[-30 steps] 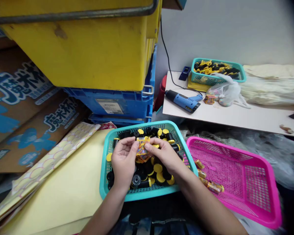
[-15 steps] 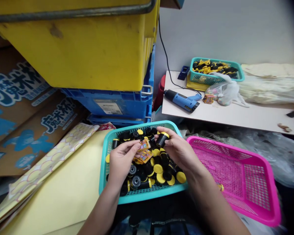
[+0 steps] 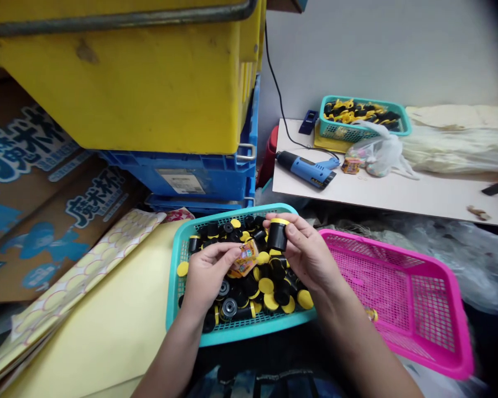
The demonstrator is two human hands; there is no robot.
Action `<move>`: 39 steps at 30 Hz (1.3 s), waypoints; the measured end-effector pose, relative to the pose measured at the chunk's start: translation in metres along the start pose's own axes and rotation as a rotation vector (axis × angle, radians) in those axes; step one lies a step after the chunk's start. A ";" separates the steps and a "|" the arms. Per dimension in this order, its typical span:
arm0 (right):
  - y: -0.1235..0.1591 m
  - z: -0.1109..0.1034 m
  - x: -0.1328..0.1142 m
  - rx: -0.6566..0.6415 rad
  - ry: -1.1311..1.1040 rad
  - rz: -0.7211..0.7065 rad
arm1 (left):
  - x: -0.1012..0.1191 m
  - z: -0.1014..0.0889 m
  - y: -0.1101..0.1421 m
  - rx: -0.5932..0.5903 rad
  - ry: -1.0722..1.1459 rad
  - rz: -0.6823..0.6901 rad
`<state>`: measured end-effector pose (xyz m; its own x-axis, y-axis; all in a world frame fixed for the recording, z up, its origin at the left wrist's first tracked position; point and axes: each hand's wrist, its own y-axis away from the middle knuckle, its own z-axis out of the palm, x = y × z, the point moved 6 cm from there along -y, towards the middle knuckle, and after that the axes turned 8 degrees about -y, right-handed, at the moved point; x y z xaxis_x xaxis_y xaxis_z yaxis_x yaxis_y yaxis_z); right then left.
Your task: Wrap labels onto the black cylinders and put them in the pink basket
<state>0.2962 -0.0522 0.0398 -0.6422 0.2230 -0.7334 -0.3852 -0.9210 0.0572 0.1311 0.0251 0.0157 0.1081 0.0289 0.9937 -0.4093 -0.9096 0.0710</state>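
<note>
Between the thumb and fingers of my left hand [image 3: 209, 271] is a small orange printed label [image 3: 248, 253], with more orange printed pieces just beneath it. My right hand [image 3: 309, 246] grips a small black canister with a yellow cap [image 3: 278, 235], held upright with the cap on top. Both hands are over a turquoise basket [image 3: 172, 287] full of similar black and yellow canisters [image 3: 266, 286]. Some of those lie on their sides, and a few show round grey ends. My fingers partly hide the label's left edge.
A pink basket [image 3: 434, 354] stands at the right, with one small yellow-ended piece [image 3: 372, 314] in it. Stacked yellow [image 3: 149, 88] and blue crates [image 3: 216, 177] rise in front. On the white table [image 3: 431, 193] lie a blue heat gun [image 3: 307, 168], a plastic bag [image 3: 382, 152] and another turquoise basket [image 3: 365, 132].
My right hand has turned the black canister from tilted to upright. The orange label in my left hand has shifted slightly down and right, overlapping the pieces below.
</note>
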 end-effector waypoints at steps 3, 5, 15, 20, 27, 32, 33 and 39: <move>0.003 0.004 0.006 0.041 -0.096 -0.043 | -0.001 0.004 0.001 -0.011 0.008 -0.010; 0.005 0.006 0.012 0.069 -0.142 -0.049 | -0.001 0.005 0.002 -0.006 0.026 -0.009; 0.007 -0.001 0.026 0.124 -0.153 -0.152 | -0.003 0.007 0.003 0.056 0.178 -0.019; 0.007 -0.003 0.029 0.133 -0.159 -0.245 | -0.002 0.009 0.005 0.037 0.260 -0.007; 0.009 0.000 0.033 0.207 -0.189 -0.142 | -0.004 0.007 0.004 0.047 0.317 0.018; 0.009 -0.003 0.032 0.183 -0.158 -0.181 | -0.002 0.010 0.002 0.053 0.382 -0.001; 0.009 -0.003 0.032 0.166 -0.133 -0.204 | -0.002 0.012 0.002 0.042 0.380 -0.007; 0.018 -0.001 0.030 0.136 0.045 -0.499 | 0.001 0.021 0.006 -0.106 0.336 -0.044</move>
<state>0.2704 -0.0626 0.0178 -0.3299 0.6079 -0.7223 -0.7219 -0.6555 -0.2219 0.1481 0.0106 0.0154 -0.1685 0.2180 0.9613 -0.5041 -0.8571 0.1060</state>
